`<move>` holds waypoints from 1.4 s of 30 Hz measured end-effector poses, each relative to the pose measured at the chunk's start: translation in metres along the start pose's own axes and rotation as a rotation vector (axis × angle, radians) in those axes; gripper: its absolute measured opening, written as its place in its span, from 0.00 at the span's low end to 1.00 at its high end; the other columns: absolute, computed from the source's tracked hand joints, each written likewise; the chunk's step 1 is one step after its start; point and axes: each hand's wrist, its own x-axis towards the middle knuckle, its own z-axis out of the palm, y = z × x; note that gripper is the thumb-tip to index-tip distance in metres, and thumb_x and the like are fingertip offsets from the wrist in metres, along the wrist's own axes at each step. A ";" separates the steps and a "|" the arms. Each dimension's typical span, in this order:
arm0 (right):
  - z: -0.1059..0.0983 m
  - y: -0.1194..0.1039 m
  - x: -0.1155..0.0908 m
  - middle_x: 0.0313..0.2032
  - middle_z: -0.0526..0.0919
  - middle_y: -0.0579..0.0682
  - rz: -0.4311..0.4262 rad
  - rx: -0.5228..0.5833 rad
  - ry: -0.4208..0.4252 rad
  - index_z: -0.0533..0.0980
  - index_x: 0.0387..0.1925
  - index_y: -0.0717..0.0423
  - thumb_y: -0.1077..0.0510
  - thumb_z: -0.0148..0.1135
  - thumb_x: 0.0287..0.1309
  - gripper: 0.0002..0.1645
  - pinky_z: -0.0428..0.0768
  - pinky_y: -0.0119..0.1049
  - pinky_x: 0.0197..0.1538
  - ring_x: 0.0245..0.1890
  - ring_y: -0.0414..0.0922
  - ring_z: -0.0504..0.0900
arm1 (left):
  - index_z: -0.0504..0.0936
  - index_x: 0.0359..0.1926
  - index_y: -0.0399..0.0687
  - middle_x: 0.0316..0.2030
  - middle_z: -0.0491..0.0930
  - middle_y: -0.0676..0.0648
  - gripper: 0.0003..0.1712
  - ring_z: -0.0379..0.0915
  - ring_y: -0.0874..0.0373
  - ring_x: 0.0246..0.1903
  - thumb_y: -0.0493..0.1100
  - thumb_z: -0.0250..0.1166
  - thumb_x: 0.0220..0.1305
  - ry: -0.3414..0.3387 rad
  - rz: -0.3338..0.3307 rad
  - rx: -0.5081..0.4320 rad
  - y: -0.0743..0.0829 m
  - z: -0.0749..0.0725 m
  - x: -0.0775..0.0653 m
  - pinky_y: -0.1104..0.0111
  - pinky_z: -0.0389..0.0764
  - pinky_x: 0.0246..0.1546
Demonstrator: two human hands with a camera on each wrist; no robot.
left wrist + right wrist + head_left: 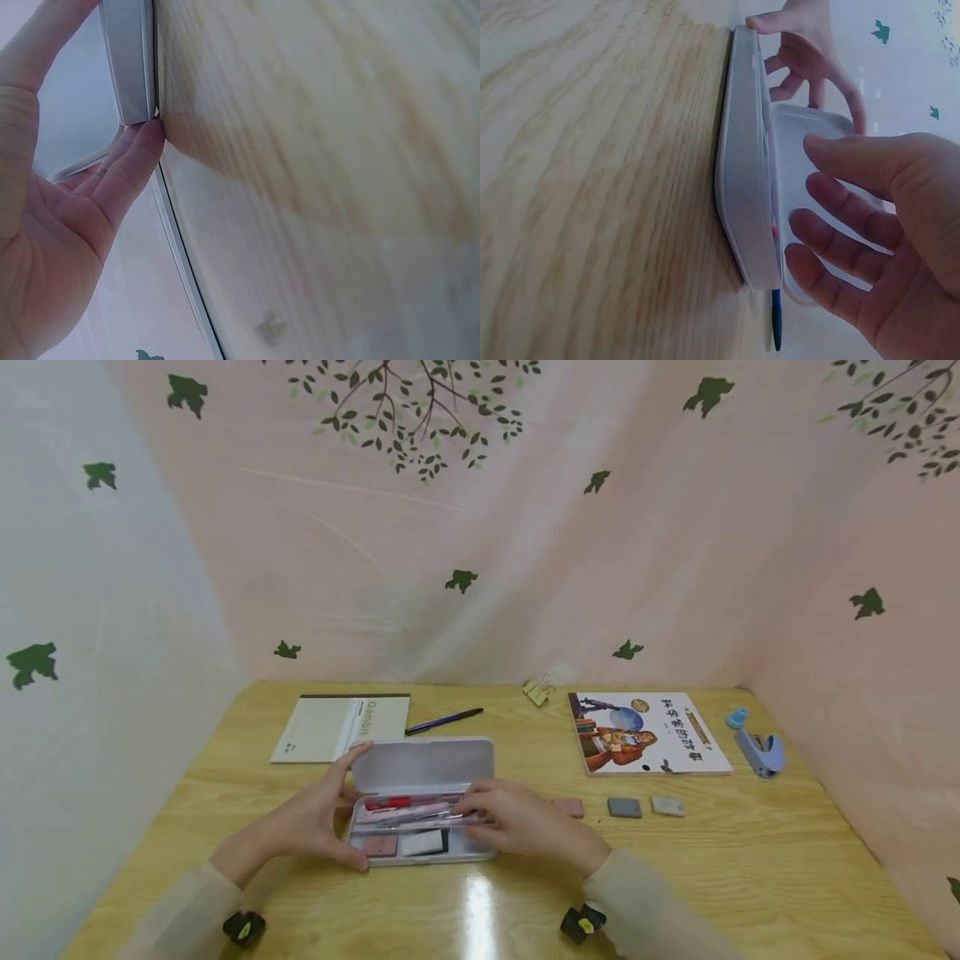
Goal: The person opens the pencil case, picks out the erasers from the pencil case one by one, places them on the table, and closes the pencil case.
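Head view: pencil case (429, 764), lid raised, on worktop (360, 914) between both hands' fingers. Left hand (303, 821) grips its left end, thumb and fingers wide apart. Right hand (517, 821): fingers half bent, nothing seen held; pens (393, 803) just left, contact unclear.

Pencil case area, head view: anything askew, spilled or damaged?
Nothing spilled or visibly damaged. Mildly askew: the dark blue pen lies slanted on the table behind the open pencil case, while a red pen sits inside.
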 end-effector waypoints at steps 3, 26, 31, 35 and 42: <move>0.004 -0.004 0.008 0.45 0.83 0.45 -0.020 -0.058 -0.012 0.84 0.53 0.52 0.56 0.68 0.66 0.15 0.78 0.27 0.45 0.41 0.38 0.80 | 0.33 0.81 0.64 0.63 0.69 0.36 0.85 0.80 0.51 0.52 0.63 0.86 0.34 -0.004 -0.014 -0.006 0.001 -0.001 0.001 0.47 0.78 0.57; 0.026 -0.017 0.029 0.47 0.85 0.43 -0.052 -0.218 -0.050 0.87 0.48 0.48 0.52 0.69 0.64 0.12 0.78 0.32 0.54 0.47 0.37 0.81 | 0.34 0.81 0.60 0.64 0.66 0.36 0.85 0.80 0.53 0.51 0.62 0.86 0.34 -0.005 0.004 -0.014 0.000 0.000 0.001 0.51 0.80 0.55; 0.027 -0.015 0.028 0.45 0.86 0.40 -0.050 -0.196 -0.039 0.87 0.47 0.47 0.52 0.70 0.63 0.11 0.77 0.29 0.52 0.45 0.34 0.80 | 0.33 0.81 0.63 0.67 0.63 0.35 0.85 0.79 0.53 0.52 0.62 0.86 0.35 -0.008 -0.002 -0.014 0.000 0.000 0.002 0.50 0.80 0.56; 0.028 -0.014 0.028 0.42 0.86 0.37 -0.041 -0.150 -0.030 0.87 0.45 0.46 0.53 0.70 0.63 0.09 0.76 0.26 0.49 0.42 0.31 0.79 | 0.33 0.81 0.61 0.68 0.62 0.35 0.85 0.79 0.53 0.52 0.62 0.86 0.34 -0.008 -0.004 -0.015 0.001 0.000 0.002 0.50 0.80 0.56; 0.031 -0.012 0.029 0.39 0.86 0.35 -0.044 -0.036 0.003 0.88 0.42 0.46 0.55 0.71 0.63 0.07 0.74 0.19 0.41 0.35 0.28 0.78 | 0.33 0.81 0.65 0.69 0.60 0.37 0.85 0.79 0.54 0.51 0.61 0.87 0.34 -0.003 0.003 -0.026 0.001 0.000 0.001 0.53 0.80 0.55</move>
